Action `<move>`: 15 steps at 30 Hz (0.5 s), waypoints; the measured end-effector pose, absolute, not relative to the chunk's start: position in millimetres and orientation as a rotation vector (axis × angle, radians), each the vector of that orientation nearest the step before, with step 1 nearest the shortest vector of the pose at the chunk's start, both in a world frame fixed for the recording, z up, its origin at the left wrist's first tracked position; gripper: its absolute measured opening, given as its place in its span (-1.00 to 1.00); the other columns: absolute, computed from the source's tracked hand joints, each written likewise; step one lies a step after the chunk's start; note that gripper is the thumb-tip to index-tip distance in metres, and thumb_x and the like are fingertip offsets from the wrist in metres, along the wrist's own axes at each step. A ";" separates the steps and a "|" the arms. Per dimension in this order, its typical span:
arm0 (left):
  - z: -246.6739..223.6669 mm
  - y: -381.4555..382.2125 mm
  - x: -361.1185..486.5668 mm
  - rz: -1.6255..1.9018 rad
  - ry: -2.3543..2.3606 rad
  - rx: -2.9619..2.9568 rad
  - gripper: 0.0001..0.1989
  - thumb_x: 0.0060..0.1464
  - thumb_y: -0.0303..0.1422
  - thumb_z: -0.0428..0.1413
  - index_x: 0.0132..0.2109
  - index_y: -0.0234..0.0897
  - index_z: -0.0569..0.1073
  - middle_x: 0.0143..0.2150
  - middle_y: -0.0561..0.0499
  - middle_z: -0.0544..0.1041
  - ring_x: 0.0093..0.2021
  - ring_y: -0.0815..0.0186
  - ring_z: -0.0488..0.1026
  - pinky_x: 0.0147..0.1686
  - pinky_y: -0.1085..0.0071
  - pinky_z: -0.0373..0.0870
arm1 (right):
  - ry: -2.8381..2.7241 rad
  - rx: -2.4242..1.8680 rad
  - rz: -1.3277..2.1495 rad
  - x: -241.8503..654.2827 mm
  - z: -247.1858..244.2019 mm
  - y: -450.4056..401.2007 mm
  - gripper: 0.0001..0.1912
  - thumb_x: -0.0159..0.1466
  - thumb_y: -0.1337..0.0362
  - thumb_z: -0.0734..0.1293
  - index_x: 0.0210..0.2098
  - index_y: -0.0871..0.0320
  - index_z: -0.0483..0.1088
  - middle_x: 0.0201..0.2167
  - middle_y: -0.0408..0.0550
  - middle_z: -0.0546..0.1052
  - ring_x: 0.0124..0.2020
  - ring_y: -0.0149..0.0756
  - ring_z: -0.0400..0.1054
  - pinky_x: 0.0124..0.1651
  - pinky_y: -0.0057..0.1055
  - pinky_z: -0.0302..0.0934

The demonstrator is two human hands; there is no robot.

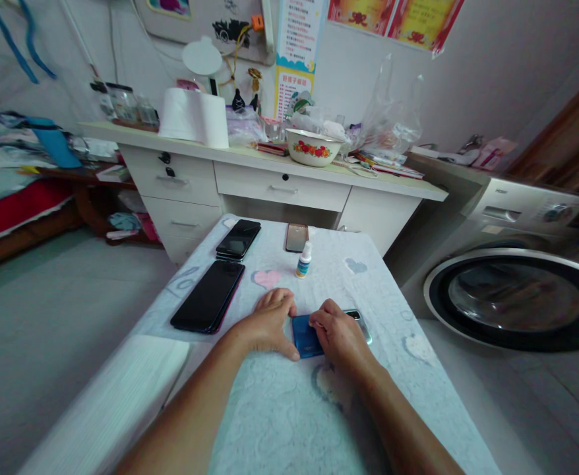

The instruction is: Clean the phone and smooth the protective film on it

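Note:
A blue phone point(305, 335) lies back-up on the cloth-covered table, its silver end with the camera block showing to the right. My left hand point(271, 323) grips its left end, thumb at the near corner and fingers at the far corner. Over the phone's middle, my right hand point(337, 331) is closed, fingertips bunched against the back; whatever they pinch is hidden. Just beyond stands a small white spray bottle point(303, 261) with a blue and yellow label. To the left lie a large black phone point(209, 297) and a stack of dark phones point(239, 239).
Another phone point(297, 237) lies at the table's far edge. Behind is a white desk point(282, 185) holding a flowered bowl point(313, 146) and paper rolls point(193, 117). A front-loading washing machine point(472, 231) stands to the right, and a red-edged bed point(20, 218) to the left.

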State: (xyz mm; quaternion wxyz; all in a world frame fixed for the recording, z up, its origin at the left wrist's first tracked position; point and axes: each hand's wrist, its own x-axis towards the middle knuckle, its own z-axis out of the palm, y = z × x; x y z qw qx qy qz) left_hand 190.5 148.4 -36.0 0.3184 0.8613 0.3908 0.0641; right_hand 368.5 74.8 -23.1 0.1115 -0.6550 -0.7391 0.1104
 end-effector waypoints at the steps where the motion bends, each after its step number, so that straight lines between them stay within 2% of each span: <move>1: -36.1 148.5 190.4 0.167 1.027 2.267 -0.32 -0.55 -0.18 0.37 -0.22 -0.17 0.24 0.09 -0.01 0.14 0.19 0.07 0.07 0.15 0.23 0.10 | -2.174 -1.924 0.327 368.9 -22.5 74.5 -0.75 0.30 0.34 0.15 -0.22 0.08 0.47 -0.23 -0.08 0.40 -0.32 -0.42 0.32 -0.28 -0.55 0.09; 15: -38.2 149.8 188.7 0.175 0.994 2.268 -0.33 -0.52 -0.18 0.37 -0.21 -0.16 0.23 0.11 0.00 0.14 0.20 0.07 0.06 0.15 0.22 0.10 | -2.017 -2.130 0.132 389.1 -24.9 77.8 -0.77 0.30 0.33 0.15 -0.30 0.11 0.45 -0.28 -0.07 0.38 -0.34 -0.39 0.30 -0.30 -0.50 0.05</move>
